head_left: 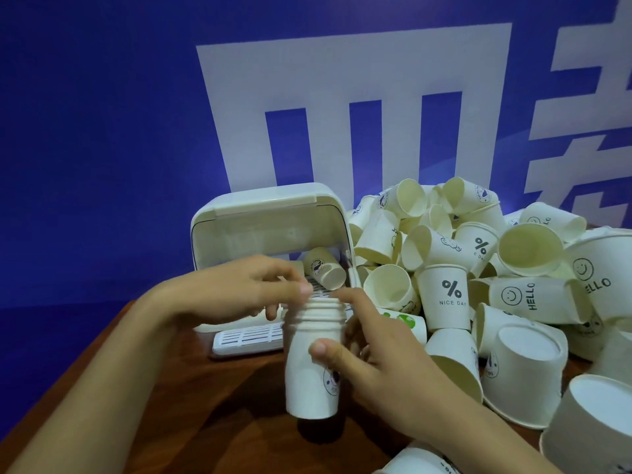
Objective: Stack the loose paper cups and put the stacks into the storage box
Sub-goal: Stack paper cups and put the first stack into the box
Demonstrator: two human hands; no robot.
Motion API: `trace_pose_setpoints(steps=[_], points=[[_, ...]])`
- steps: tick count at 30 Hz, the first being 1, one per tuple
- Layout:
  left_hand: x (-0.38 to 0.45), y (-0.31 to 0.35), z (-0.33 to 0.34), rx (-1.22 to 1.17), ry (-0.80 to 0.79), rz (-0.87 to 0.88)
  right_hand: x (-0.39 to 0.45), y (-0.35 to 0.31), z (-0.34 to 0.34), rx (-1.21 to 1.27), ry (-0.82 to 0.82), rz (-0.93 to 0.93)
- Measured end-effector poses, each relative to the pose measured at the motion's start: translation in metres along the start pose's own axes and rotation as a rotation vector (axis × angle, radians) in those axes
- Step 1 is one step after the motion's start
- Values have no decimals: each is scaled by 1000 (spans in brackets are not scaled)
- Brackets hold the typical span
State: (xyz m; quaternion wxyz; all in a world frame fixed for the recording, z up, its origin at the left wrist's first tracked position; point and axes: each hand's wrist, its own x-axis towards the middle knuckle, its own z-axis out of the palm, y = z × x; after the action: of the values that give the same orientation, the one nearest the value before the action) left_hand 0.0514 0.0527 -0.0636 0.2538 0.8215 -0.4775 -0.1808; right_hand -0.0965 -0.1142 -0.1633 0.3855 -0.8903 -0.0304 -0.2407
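Note:
A stack of several white paper cups (pixel 309 371) stands upright above the brown table, rims up. My right hand (pixel 369 354) grips its side, thumb on the front and fingers behind. My left hand (pixel 249 289) hovers at the stack's top rims, its fingertips touching them. Behind the hands stands the white storage box (pixel 266 213) with its lid swung up; one loose cup (pixel 325 273) lies on its side inside. A big heap of loose cups (pixel 478 268) fills the right of the table.
A white slatted tray (pixel 246 338) lies on the table in front of the box. The brown table (pixel 205 405) ends at a left edge near my left forearm. A blue wall with large white characters rises right behind the box and the heap.

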Motion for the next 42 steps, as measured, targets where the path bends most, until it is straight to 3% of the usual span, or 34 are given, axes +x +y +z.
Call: trace_pose_setpoints(steps=[3,6,10,16,23,26,29,34,38,40,42], points=[[2,-2,-3,-157,63,-87,1,1,-1,-162,-27,-14],[0,-6,-2,83,-2,-137,3,0,0,-302,-46,-15],[0,-5,0,149,-70,-199,3,0,-1,-318,-32,19],[1,-2,3,169,-21,-171,-3,-9,-5,-443,-67,16],[1,-9,7,59,-11,-155,-9,-15,-4,-352,-1,53],[31,-29,9,-52,218,-172,-4,-15,-5,-330,-18,58],[78,-60,7,-202,598,-412,1,-13,-7,-334,-55,80],[125,-90,12,-366,566,-633,6,-9,-7,-355,-114,93],[127,-86,23,-365,815,-561,10,-6,-8,-347,-153,110],[107,-65,26,-332,958,-462,9,-7,-9,-347,-140,109],[81,-41,30,-325,997,-328,6,-10,-10,-338,-104,104]])
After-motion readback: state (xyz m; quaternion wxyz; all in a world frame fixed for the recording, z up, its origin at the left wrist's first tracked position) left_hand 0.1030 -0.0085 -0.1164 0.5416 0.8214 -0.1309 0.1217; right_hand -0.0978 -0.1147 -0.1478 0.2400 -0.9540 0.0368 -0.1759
